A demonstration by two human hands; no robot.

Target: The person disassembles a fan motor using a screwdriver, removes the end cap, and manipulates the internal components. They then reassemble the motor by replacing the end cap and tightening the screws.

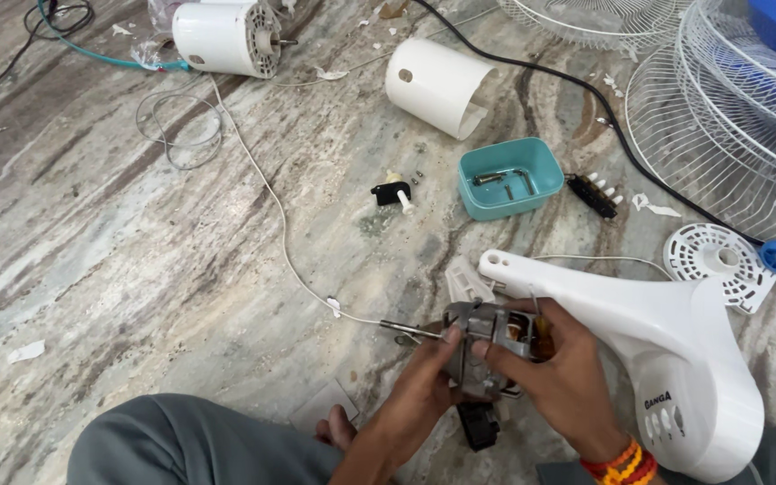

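Both my hands hold a grey metal fan motor [482,330] low over the marble floor. Its steel shaft [410,330] points left. My left hand [419,382] grips the motor's front end from below, thumb up by the shaft. My right hand [563,377], with orange thread bands at the wrist, clasps the rear where copper windings show. The motor sits at the neck of a white fan stand body [675,341] lying on its side to the right. A small black part [478,424] lies under my hands.
A teal tray [532,153] holds screws and a bent metal piece. Around it lie a white cylindrical cover [437,85], a black switch strip [593,195], a black-and-white knob [392,193], a white vented motor [226,36], wire grilles [729,126], a white disc [720,260], cables.
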